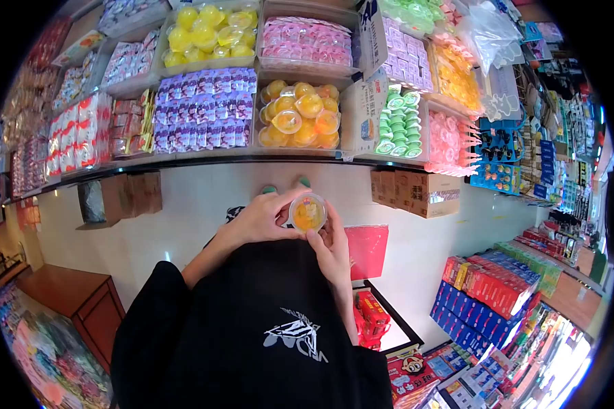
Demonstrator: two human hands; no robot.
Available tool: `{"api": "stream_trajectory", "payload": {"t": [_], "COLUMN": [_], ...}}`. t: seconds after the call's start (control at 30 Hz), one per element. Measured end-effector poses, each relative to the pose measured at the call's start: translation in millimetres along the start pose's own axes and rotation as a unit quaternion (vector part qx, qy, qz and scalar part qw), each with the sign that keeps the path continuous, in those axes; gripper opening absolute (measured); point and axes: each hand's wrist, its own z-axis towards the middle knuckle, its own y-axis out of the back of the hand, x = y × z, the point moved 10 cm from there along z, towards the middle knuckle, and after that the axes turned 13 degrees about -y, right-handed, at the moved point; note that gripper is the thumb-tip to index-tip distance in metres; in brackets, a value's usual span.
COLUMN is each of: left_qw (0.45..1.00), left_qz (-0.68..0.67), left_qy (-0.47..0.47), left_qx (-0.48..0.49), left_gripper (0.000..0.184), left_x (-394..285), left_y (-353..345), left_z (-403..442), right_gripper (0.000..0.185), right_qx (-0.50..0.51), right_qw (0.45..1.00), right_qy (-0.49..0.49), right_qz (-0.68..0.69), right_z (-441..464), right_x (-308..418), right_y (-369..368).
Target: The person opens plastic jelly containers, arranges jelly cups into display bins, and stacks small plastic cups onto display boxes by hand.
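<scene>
A small round clear cup with orange and yellow contents [308,213] is held upright between both hands, in front of the black shirt. My left hand [260,217] has its fingers and thumb closed around the cup's left side. On the other side, my right hand [332,249] grips the rim and lower edge with bent fingers. Beyond the hands, a bin of orange round cups [299,114] stands on the display shelf, beside purple packets [205,109] in rows.
Yellow cups [211,34] and pink packets [307,41] fill bins farther back. Cardboard boxes [416,193] stand below the shelf's right part. A red sheet [368,251] lies right of my right hand. Stacked red boxes [488,290] are at the right, a brown cabinet [75,300] at the left.
</scene>
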Motion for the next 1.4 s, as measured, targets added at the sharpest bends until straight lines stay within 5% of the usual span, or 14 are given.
{"api": "stream_trajectory", "payload": {"t": [0.43,0.83,1.17,1.3,1.4], "left_qw": [0.986,0.988,0.990,0.983,0.987], "left_qz": [-0.039,-0.023,0.016,0.022,0.033], "left_qy": [0.039,0.087,0.027,-0.009,0.056], "left_qx": [-0.156,-0.124,-0.138,-0.183,-0.145], "left_gripper": [0.082,0.078,0.077,0.065,0.050], "left_x": [24.8,49.4,51.3,62.4,79.5], "left_y": [30.0,24.5,35.4,41.7,51.6], "left_z": [-23.7,38.3,122.9,150.8,169.1], "right_gripper": [0.058,0.056,0.051,0.051,0.052], "right_qx": [0.051,0.064,0.057,0.063,0.070], "right_qw": [0.992,0.998,0.998,0.997,0.996], "right_qy": [-0.065,-0.015,0.006,0.036,0.061], "right_qz": [-0.098,-0.021,0.022,0.026,-0.003], "right_z": [50.2,99.5,166.4,193.4,218.7], "right_x": [1.5,12.5,40.3,48.5,52.9], "right_y": [-28.1,16.3,61.4,77.7,85.8]}}
